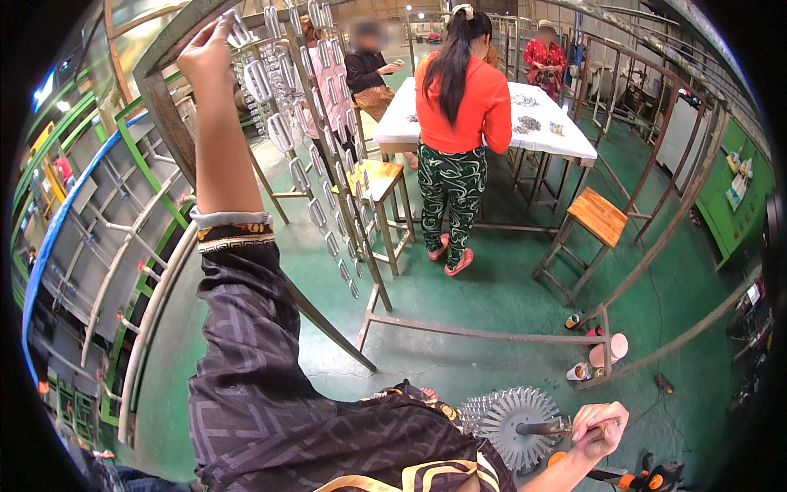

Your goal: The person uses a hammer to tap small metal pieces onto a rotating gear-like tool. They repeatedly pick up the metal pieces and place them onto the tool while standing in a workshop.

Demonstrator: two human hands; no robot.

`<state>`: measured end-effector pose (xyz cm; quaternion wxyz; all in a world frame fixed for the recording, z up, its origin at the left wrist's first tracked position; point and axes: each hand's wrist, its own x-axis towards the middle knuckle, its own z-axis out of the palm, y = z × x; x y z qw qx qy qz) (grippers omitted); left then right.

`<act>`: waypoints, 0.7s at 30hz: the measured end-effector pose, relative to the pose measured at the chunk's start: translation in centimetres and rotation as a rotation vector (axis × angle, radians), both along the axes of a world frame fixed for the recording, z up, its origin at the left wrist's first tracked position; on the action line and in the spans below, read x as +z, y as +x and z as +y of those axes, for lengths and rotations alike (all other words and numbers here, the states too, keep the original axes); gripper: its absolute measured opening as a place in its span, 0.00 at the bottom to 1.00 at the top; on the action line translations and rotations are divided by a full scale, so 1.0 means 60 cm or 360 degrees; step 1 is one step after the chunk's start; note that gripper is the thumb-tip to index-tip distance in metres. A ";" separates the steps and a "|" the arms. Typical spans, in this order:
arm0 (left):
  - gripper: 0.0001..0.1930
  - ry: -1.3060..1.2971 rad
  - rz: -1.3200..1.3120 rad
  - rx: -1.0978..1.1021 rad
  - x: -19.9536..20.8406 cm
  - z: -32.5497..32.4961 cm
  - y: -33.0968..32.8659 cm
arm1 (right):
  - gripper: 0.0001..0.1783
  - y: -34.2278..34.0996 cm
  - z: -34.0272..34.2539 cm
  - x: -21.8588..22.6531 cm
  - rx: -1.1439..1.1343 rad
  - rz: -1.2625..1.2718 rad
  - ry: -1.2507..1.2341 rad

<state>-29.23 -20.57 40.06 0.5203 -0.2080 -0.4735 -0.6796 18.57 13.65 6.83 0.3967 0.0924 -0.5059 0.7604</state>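
Observation:
My left hand [209,53] is raised high at the upper left, its fingers pinched together beside the top bar of a metal rack [156,86]. What it pinches is too small to make out. Strings of shiny oblong metal loops [279,131] hang in the rack, just right of that hand. Low at the right, my right hand [600,428] is closed round the end of a metal rod [537,428]. The rod's other end meets the middle of a round fan of flat silvery metal pieces [512,414], held above the floor in front of my body.
A person in an orange top [463,98] stands at a white-topped table [566,143] bearing small metal piles; other people sit beyond. Wooden stools [598,215] stand nearby. The rack's floor bar [484,330] crosses ahead. Cans and a pink tub [608,348] sit right, near an orange-black tool [656,476].

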 end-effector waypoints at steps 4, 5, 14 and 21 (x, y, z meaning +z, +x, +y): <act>0.15 -0.0108 -0.0094 -0.0158 -0.026 -0.028 0.008 | 0.19 -0.003 0.001 0.001 -0.0035 0.0009 -0.0024; 0.15 -0.0138 -0.0156 -0.0178 -0.040 -0.032 0.012 | 0.19 -0.002 0.001 0.000 -0.0026 -0.0003 -0.0005; 0.10 -0.0464 -0.0490 -0.0633 -0.188 -0.012 0.093 | 0.19 -0.003 0.002 0.000 -0.0105 0.0022 0.0046; 0.09 -0.0654 -0.0722 -0.1089 -0.356 0.044 0.145 | 0.18 -0.005 0.005 -0.011 -0.0173 0.0038 0.0042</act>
